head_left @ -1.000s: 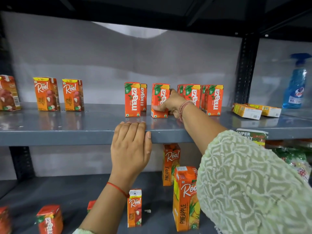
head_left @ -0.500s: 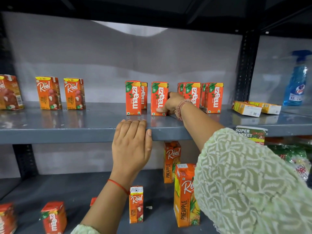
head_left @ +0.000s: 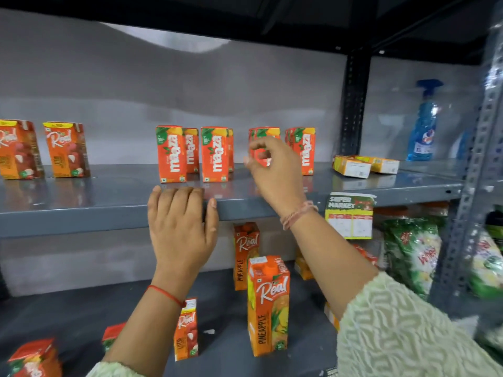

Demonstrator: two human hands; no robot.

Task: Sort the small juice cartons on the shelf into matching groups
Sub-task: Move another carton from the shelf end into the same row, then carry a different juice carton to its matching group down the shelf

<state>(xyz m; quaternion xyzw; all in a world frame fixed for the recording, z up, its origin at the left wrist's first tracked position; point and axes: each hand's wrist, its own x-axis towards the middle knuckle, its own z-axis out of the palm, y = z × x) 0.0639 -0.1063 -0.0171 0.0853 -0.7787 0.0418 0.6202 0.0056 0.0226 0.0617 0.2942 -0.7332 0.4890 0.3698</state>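
Several small orange Maaza cartons stand upright on the grey upper shelf [head_left: 81,202]: one pair [head_left: 171,155], a second pair [head_left: 215,155], one partly hidden behind my right hand [head_left: 265,133], and one to the right [head_left: 306,151]. Two small Real litchi cartons [head_left: 66,149] stand at the left. My right hand [head_left: 275,170] hovers above the shelf in front of the Maaza cartons, fingers curled apart and holding nothing. My left hand [head_left: 181,227] rests flat over the shelf's front edge. A small Real litchi carton [head_left: 186,329] and small Maaza cartons [head_left: 35,360] sit on the lower shelf.
Two tall Real pineapple cartons [head_left: 268,306] stand on the lower shelf. Yellow boxes [head_left: 353,165] lie at the upper shelf's right, near a blue spray bottle [head_left: 423,123]. A supermarket tag [head_left: 349,214] hangs from the edge. Green packets [head_left: 413,251] and a steel upright [head_left: 473,159] are at right.
My right hand has let go of the Maaza carton it was touching and lifted back and to the right. The left hand has stayed on the shelf edge.
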